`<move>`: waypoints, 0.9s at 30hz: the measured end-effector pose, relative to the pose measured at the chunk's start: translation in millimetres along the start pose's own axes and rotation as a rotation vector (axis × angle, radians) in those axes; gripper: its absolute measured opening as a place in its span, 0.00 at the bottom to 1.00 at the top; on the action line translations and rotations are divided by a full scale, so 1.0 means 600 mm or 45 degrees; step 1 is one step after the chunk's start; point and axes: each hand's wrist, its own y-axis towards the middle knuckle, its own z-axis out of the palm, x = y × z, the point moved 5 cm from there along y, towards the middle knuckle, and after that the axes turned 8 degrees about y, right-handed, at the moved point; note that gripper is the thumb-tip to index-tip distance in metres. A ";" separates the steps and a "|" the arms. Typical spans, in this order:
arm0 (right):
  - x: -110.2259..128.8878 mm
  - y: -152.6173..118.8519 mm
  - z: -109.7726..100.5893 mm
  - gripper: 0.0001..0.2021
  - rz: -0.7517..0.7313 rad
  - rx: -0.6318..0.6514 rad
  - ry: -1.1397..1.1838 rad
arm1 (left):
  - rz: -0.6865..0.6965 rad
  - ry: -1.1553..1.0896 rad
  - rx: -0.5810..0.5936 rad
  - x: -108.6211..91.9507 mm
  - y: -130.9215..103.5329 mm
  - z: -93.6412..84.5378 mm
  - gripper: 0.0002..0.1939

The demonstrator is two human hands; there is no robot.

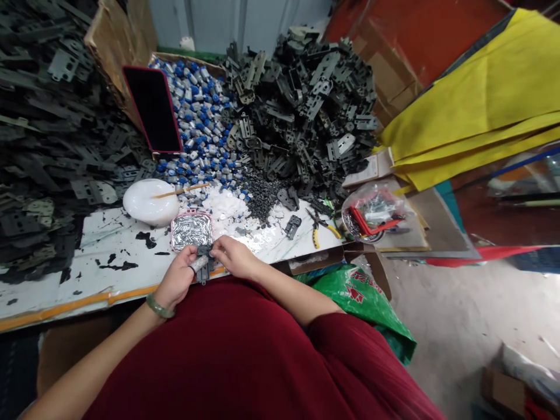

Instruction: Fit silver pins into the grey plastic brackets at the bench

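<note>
At the table's front edge my left hand (175,279) grips a dark grey plastic bracket (203,273), its thumb on top and a whitish wrap around one finger. My right hand (235,256) is closed in a pinch at the bracket's upper right side; whatever lies between those fingertips is too small to make out. Just beyond the bracket sits a pink-rimmed tray (191,230) full of small metal pins. Behind it spreads a heap of small white plastic pieces (225,203), with a pile of tiny black parts (261,189) to the right.
Blue-and-white small motors (199,116) and grey brackets (301,111) are heaped at the back. More brackets (48,140) fill the left. A phone (153,109) stands upright behind a white bowl (149,204) with a stick. Yellow-handled pliers (322,228) lie right, near a bagged container (371,213).
</note>
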 end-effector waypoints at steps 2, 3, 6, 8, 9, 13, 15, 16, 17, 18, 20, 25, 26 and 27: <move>0.013 -0.003 0.008 0.04 0.008 -0.010 -0.034 | 0.017 0.020 -0.014 -0.003 -0.003 0.000 0.18; 0.018 -0.005 0.009 0.04 -0.004 -0.027 -0.074 | 0.017 0.027 -0.020 -0.004 -0.005 -0.001 0.18; 0.024 -0.008 0.012 0.04 -0.080 -0.058 -0.175 | -0.010 0.037 -0.024 -0.004 -0.009 -0.003 0.17; 0.021 -0.011 0.014 0.04 -0.065 -0.059 -0.140 | -0.026 0.034 -0.005 -0.001 -0.010 -0.003 0.17; 0.017 -0.013 0.014 0.04 -0.033 -0.064 -0.098 | -0.031 0.034 0.009 0.000 -0.010 -0.002 0.17; 0.008 -0.020 0.009 0.04 0.051 -0.127 -0.040 | -0.041 0.052 0.047 0.004 -0.009 0.004 0.17; 0.007 -0.024 0.007 0.04 0.045 -0.123 -0.052 | -0.058 0.055 0.067 0.007 -0.008 0.006 0.17; 0.006 -0.026 0.007 0.04 0.045 -0.113 -0.041 | -0.066 0.054 0.077 0.009 -0.008 0.007 0.17; 0.005 -0.027 0.006 0.05 0.046 -0.106 -0.018 | -0.070 0.054 0.084 0.010 -0.008 0.008 0.17; 0.004 -0.029 0.005 0.05 0.049 -0.108 0.007 | -0.071 0.057 0.087 0.011 -0.008 0.008 0.17; 0.003 -0.031 0.004 0.05 0.047 -0.131 0.023 | -0.068 0.067 0.086 0.011 -0.008 0.009 0.18; 0.008 -0.032 0.012 0.05 -0.067 -0.121 -0.081 | -0.088 0.012 0.101 0.005 -0.009 0.015 0.18; 0.006 -0.033 0.012 0.05 -0.105 -0.092 -0.048 | -0.098 -0.012 0.107 0.003 -0.010 0.016 0.17; 0.003 -0.035 0.010 0.05 -0.140 -0.061 -0.002 | -0.110 -0.034 0.111 0.002 -0.010 0.017 0.17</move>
